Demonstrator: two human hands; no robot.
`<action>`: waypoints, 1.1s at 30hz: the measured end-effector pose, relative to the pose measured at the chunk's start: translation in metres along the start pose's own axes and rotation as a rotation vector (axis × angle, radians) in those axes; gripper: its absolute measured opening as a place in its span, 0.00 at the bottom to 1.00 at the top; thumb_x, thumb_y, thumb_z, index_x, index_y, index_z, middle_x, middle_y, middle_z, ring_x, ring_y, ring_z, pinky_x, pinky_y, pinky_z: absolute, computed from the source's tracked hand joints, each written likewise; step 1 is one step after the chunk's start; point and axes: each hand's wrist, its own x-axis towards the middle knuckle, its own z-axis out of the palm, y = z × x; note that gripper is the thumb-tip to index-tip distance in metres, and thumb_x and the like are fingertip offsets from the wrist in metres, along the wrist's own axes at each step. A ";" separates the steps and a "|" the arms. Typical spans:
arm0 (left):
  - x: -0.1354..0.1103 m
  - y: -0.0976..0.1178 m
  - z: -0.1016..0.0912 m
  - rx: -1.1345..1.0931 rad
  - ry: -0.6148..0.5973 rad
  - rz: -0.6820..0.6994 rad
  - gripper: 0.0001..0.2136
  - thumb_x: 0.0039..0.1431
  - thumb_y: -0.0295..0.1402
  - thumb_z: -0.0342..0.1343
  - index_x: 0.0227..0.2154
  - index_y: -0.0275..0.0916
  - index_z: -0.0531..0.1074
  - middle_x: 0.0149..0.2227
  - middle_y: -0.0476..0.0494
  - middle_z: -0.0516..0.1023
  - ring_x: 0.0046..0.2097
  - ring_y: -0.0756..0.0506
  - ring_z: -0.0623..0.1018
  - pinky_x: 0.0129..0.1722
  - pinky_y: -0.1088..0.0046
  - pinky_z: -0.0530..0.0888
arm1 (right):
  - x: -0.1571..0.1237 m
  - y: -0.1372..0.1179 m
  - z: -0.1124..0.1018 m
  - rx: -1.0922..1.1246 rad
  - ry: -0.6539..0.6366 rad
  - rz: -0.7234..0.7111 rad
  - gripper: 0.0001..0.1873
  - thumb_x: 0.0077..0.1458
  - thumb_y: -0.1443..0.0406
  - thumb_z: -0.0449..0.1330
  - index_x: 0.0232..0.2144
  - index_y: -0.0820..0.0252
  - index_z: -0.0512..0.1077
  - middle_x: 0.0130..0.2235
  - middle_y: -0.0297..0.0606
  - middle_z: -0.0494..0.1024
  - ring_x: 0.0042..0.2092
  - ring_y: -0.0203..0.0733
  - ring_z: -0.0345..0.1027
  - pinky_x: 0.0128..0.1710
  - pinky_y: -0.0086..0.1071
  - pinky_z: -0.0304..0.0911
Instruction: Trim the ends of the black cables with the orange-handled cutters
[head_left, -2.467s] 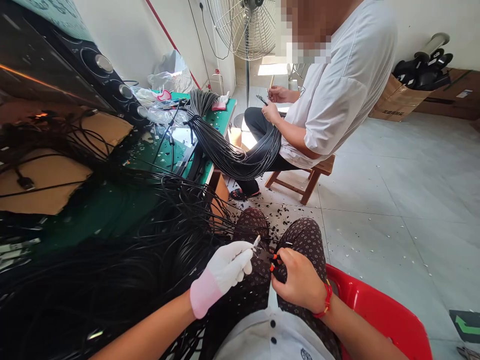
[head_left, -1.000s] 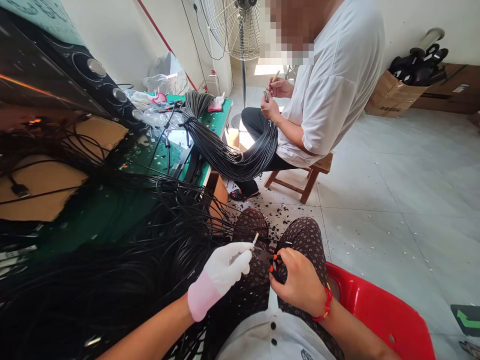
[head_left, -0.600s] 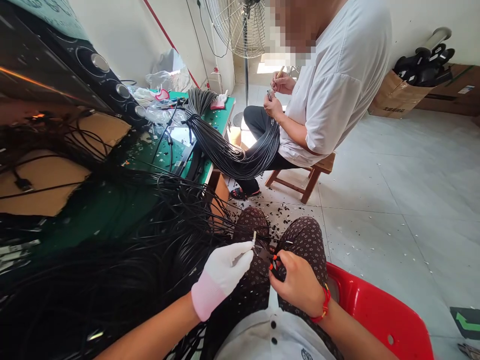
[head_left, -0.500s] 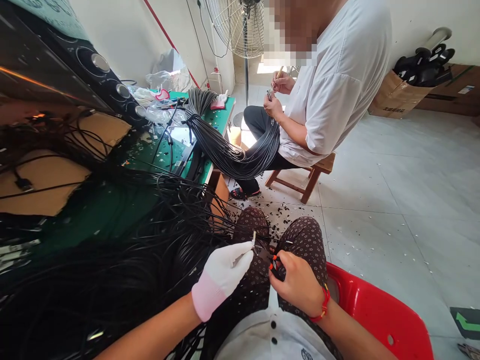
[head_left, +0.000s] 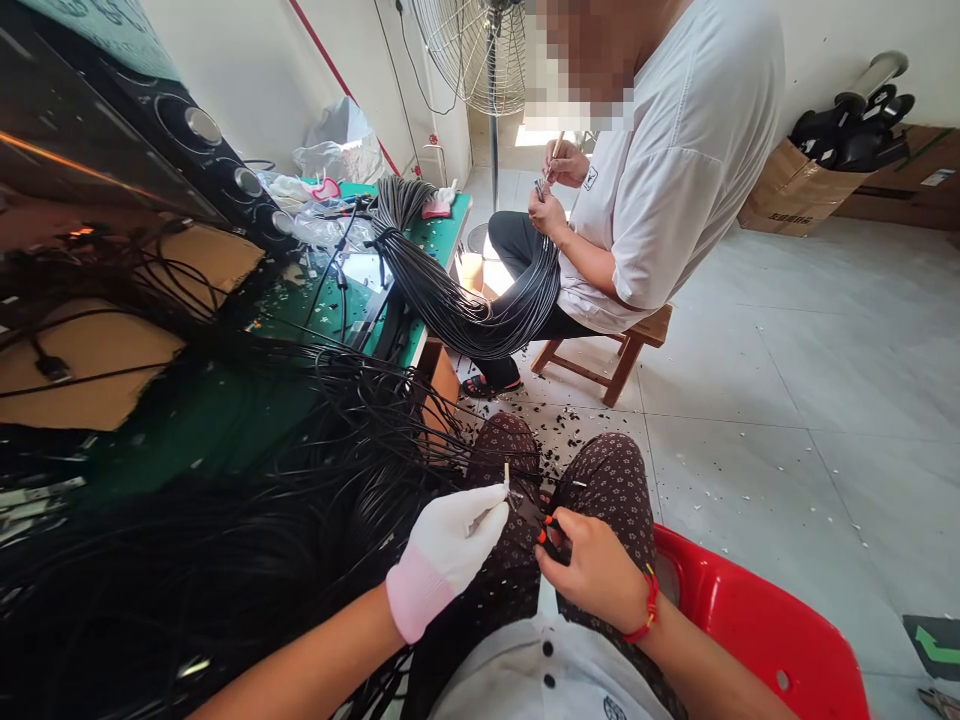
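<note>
Seated on red chair [head_left: 757, 620], work held over my lap. Left hand [head_left: 450, 545], in a white glove, pinches one wire end [head_left: 508, 478] between thumb and forefinger so that the pale stripped tip stands upright just above the fingertips; the pinch sits close to the tip, probably to keep it from flexing. Right hand [head_left: 596, 570], bare, is closed round the cutters [head_left: 541, 522], orange-tipped handles in the palm, nose pointing left at the wire just below the tip. Whether the blades touch the wire I cannot tell.

The wire runs back into the loose tangle of black cables [head_left: 247, 520] spilling off the green bench [head_left: 225, 420] at my left, so slack feeds straight to my knees. Black offcuts [head_left: 559, 440] litter the floor just beyond my knees.

Further off, a co-worker [head_left: 675, 170] sits on a wooden stool [head_left: 622, 350] with a tidy cable bundle [head_left: 465, 310] draped from the bench across the lap, both hands raised on a small tool. A fan [head_left: 480, 50] stands behind; a cardboard box [head_left: 795, 190] sits against the far wall.
</note>
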 end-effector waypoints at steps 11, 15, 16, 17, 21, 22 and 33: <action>-0.001 0.004 -0.004 -0.103 -0.119 -0.024 0.12 0.59 0.36 0.47 0.30 0.35 0.73 0.25 0.50 0.69 0.26 0.52 0.66 0.25 0.79 0.65 | 0.002 0.014 0.006 0.927 -0.467 0.091 0.10 0.44 0.62 0.59 0.23 0.60 0.62 0.21 0.25 0.60 0.22 0.28 0.52 0.22 0.24 0.51; 0.000 0.000 -0.005 -0.125 -0.126 -0.061 0.13 0.59 0.39 0.48 0.31 0.35 0.72 0.22 0.51 0.68 0.24 0.53 0.65 0.23 0.79 0.64 | 0.000 0.018 0.020 1.471 -0.753 0.158 0.17 0.43 0.59 0.62 0.21 0.58 0.56 0.16 0.20 0.51 0.16 0.24 0.38 0.15 0.22 0.39; 0.000 0.000 -0.006 -0.131 -0.126 -0.068 0.13 0.59 0.39 0.48 0.32 0.35 0.73 0.22 0.51 0.69 0.23 0.53 0.65 0.22 0.79 0.64 | 0.000 0.018 0.021 1.559 -0.816 0.155 0.17 0.44 0.60 0.62 0.21 0.58 0.56 0.16 0.20 0.50 0.17 0.24 0.36 0.15 0.21 0.37; 0.000 0.000 -0.006 -0.136 -0.126 -0.078 0.13 0.59 0.39 0.48 0.34 0.35 0.73 0.22 0.51 0.69 0.23 0.53 0.65 0.22 0.79 0.64 | -0.001 0.018 0.021 1.629 -0.871 0.143 0.17 0.45 0.60 0.62 0.21 0.58 0.55 0.17 0.20 0.49 0.17 0.24 0.36 0.15 0.21 0.36; 0.000 0.004 -0.007 -0.159 -0.125 -0.143 0.14 0.58 0.39 0.49 0.39 0.36 0.73 0.21 0.51 0.69 0.21 0.53 0.64 0.18 0.80 0.62 | 0.000 0.025 0.007 1.861 -0.818 0.064 0.17 0.46 0.59 0.60 0.22 0.58 0.54 0.18 0.21 0.48 0.18 0.25 0.35 0.16 0.21 0.37; 0.000 0.005 -0.007 -0.167 -0.125 -0.157 0.14 0.58 0.39 0.49 0.39 0.36 0.72 0.21 0.51 0.69 0.20 0.54 0.64 0.18 0.80 0.61 | 0.000 0.028 0.003 1.876 -0.761 0.056 0.17 0.46 0.58 0.59 0.22 0.58 0.53 0.19 0.21 0.47 0.18 0.25 0.35 0.16 0.21 0.37; 0.004 0.009 -0.010 -0.310 -0.170 -0.165 0.15 0.56 0.42 0.50 0.35 0.34 0.70 0.18 0.54 0.66 0.17 0.56 0.61 0.15 0.82 0.56 | -0.001 0.011 -0.015 0.185 0.058 0.081 0.06 0.46 0.64 0.57 0.26 0.59 0.61 0.27 0.30 0.66 0.29 0.35 0.57 0.30 0.28 0.51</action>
